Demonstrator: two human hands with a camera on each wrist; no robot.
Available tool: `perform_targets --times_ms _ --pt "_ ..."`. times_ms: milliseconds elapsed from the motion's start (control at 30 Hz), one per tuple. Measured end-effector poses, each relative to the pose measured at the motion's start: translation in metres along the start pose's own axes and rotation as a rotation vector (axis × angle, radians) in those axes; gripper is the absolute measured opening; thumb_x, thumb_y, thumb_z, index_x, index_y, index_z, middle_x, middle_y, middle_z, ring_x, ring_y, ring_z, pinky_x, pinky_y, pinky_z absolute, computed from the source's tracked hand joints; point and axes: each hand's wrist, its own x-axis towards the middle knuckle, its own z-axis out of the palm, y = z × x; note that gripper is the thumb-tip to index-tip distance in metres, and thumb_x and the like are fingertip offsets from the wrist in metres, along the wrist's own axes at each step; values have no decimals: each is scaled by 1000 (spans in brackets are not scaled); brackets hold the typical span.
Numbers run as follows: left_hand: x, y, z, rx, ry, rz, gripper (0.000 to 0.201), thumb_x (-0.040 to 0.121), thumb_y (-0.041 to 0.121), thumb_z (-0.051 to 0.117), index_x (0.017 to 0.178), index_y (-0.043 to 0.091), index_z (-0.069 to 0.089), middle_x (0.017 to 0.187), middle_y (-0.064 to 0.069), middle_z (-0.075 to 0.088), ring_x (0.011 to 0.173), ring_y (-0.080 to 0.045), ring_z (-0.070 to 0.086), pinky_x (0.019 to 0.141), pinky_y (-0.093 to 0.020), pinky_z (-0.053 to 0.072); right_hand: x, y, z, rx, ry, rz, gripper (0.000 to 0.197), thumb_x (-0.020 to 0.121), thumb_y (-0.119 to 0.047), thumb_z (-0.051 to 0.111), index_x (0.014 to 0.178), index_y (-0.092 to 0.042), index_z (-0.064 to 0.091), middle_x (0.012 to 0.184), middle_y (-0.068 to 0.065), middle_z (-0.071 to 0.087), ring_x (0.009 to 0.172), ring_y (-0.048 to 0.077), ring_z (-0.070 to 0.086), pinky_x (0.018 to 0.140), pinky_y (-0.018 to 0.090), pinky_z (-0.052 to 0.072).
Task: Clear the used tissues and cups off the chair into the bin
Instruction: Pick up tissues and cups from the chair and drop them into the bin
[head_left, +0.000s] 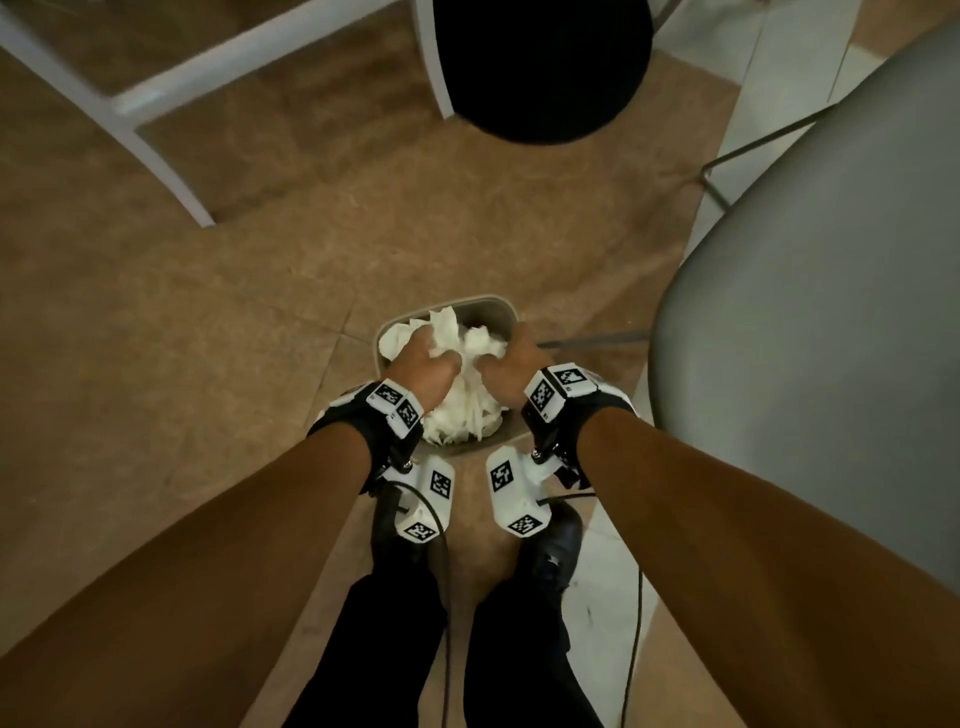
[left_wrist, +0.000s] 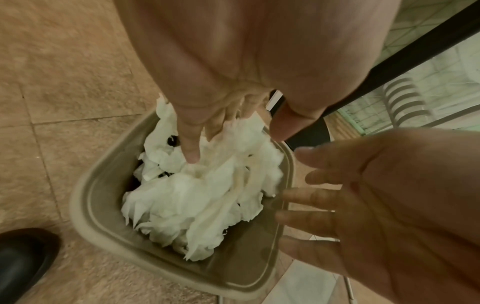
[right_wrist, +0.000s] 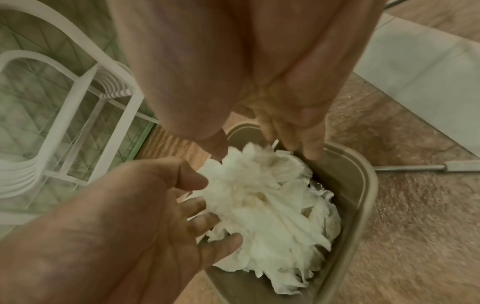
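A small beige bin (head_left: 470, 300) (left_wrist: 85, 195) (right_wrist: 369, 185) stands on the floor in front of my feet, heaped with crumpled white tissues (head_left: 467, 410) (left_wrist: 194, 195) (right_wrist: 272, 205). My left hand (head_left: 423, 358) (left_wrist: 215, 127) (right_wrist: 182, 209) presses on the left side of the heap with straight fingers. My right hand (head_left: 511, 353) (left_wrist: 324, 195) (right_wrist: 285, 131) is over the bin's right side, fingers spread and straight, tips at the heap's far edge. Neither hand holds anything. The grey chair seat (head_left: 805, 312) on the right looks bare in the part that shows. No cups are in view.
A black round stool (head_left: 540, 62) stands beyond the bin and a white-framed chair (head_left: 156, 104) at the far left. A thin metal chair leg (head_left: 587, 340) (right_wrist: 415, 167) runs along the floor right of the bin. My black shoes (head_left: 556, 545) are just behind it.
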Motion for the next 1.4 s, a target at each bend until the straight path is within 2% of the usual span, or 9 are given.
perform_targets --times_ms 200,300,533,633,800,967,1100,1233,1400 --pt "-21 21 -6 131 30 -5 67 87 20 49 153 20 35 153 -7 42 133 -30 47 109 -37 41 -15 11 -10 61 -27 -32 42 93 -15 46 134 -22 49 128 11 59 113 31 58 93 33 48" --pt "-44 48 -19 285 84 89 56 87 21 49 143 22 50 137 -5 58 118 -30 58 96 -33 48 -40 4 -24 155 -23 -73 23 92 -16 47 94 -39 43 103 0 52 100 23 54 89 32 47" --pt "-95 182 -4 455 204 503 27 87 4 50 106 14 68 107 -8 72 98 -28 66 88 -31 51 -106 -2 -122 412 78 -276 15 83 -28 56 71 -31 64 92 11 75 89 34 71 84 52 58" --pt "-112 244 35 477 203 647 21 87 7 53 102 14 66 97 -8 74 92 -28 67 83 -35 52 -130 22 -188 536 197 -310 22 77 -30 51 71 -43 67 88 4 76 87 29 73 82 46 58" --pt "-136 328 144 549 75 817 29 82 7 57 110 14 62 103 -6 67 96 -28 64 86 -31 47 -144 111 -299 692 425 -266 21 92 -9 45 83 -22 59 81 7 69 71 25 67 63 31 54" --pt "-157 395 257 945 -34 1039 46 80 22 60 125 19 51 121 -7 57 116 -30 51 100 -44 43 -121 219 -381 581 609 -102 10 83 -21 54 84 -24 64 89 3 73 87 27 71 89 46 57" --pt "-156 440 322 1157 -30 1120 49 85 30 59 130 14 47 130 -11 50 121 -33 46 101 -46 40 -105 276 -406 387 686 40 29 86 -16 63 116 -15 62 123 9 62 109 27 62 89 24 42" --pt "-126 461 359 1360 10 1142 80 73 20 74 142 19 33 145 -9 36 131 -33 38 102 -47 37 -91 314 -403 208 642 44 49 82 -16 68 129 -16 54 141 7 42 118 28 55 97 30 43" --pt "-96 472 371 1500 -60 986 124 66 26 87 153 43 0 164 4 -4 149 -38 6 100 -72 29 -66 321 -388 71 567 -119 72 71 -20 76 135 -38 49 143 -3 44 126 27 50 105 45 46"
